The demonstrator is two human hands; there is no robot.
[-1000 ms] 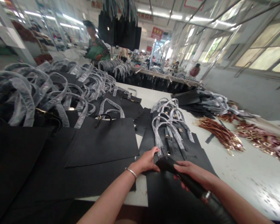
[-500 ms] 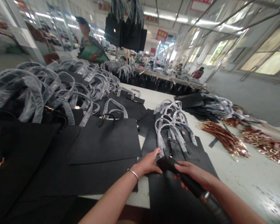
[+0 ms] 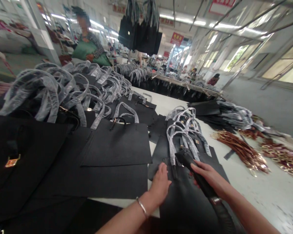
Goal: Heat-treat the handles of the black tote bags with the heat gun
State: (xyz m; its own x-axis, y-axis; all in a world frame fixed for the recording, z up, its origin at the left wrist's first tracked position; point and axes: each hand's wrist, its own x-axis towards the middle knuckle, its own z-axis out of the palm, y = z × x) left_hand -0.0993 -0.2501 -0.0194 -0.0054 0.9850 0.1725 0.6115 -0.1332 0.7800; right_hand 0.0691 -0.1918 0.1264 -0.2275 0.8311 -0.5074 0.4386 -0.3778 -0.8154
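My right hand [image 3: 208, 178] is wrapped round a black handheld tool [image 3: 202, 183] with a metal collar and a ribbed hose at its lower end. The tool's tip reaches the base of the plastic-wrapped handles [image 3: 183, 135] on a stack of black bag panels [image 3: 183, 195]. My left hand [image 3: 161, 183], with a silver bangle at the wrist, rests at the left edge of the top panel, its fingers extended and holding nothing.
More black panels [image 3: 117, 143] and a heap of wrapped handles [image 3: 46, 87] lie left. Brown straps with gold hardware [image 3: 243, 149] and stacked black pieces [image 3: 207, 112] are right. A person [image 3: 88, 45] holds green material beyond the heap.
My left hand has moved back from the handle base to the panel's left edge. The tool in my right hand has shifted slightly up and right. The view has shifted a little.
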